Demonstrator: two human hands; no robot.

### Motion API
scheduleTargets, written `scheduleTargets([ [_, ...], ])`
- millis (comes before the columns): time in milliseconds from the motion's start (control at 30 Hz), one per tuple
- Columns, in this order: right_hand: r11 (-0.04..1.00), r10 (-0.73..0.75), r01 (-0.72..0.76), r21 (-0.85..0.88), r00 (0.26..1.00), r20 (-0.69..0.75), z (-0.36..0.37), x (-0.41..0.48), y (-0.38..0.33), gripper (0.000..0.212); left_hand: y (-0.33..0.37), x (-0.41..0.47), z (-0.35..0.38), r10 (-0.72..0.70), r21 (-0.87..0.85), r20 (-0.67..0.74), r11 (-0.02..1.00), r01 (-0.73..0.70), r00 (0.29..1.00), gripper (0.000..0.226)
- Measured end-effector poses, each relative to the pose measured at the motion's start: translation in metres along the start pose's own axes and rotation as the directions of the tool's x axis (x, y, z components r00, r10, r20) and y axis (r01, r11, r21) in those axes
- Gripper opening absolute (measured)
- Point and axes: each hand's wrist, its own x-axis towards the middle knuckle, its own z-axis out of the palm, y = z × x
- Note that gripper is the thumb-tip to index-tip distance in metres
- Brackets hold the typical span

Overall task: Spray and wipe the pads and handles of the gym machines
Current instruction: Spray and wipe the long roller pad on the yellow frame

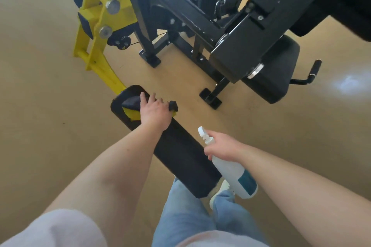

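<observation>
A long black roller pad (180, 154) runs diagonally in front of me, fixed to a yellow lever arm (94, 60). My left hand (155, 113) presses a dark cloth (131, 102) flat on the pad's far end, fingers spread; a bunched corner of the cloth (173, 105) sticks out past my hand on the right. My right hand (222, 146) grips the neck of a white spray bottle (233, 170) with a teal label, held just right of the pad, nozzle pointing up and left.
The black machine frame (180, 10) stands ahead with floor feet (150, 59). A black seat pad (275, 78) and a black side handle (313, 70) lie at right. Tan floor surrounds everything. My jeans and shoe (218, 190) are below the pad.
</observation>
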Motion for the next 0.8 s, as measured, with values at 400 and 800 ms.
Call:
scheduleTargets([
  [400, 0.997, -0.014, 0.018, 0.079, 0.999, -0.049, -0.016, -0.034, 0.079, 0.071, 0.151, -0.098, 0.056, 0.375, 0.069, 0.151, 0.919, -0.388, 0.915, 0.053],
  [800, 0.993, -0.095, 0.101, 0.067, 0.992, -0.080, -0.035, -0.078, 0.156, 0.047, 0.225, -0.160, 0.038, 0.228, -0.522, 0.211, 0.848, -0.087, 0.951, 0.036],
])
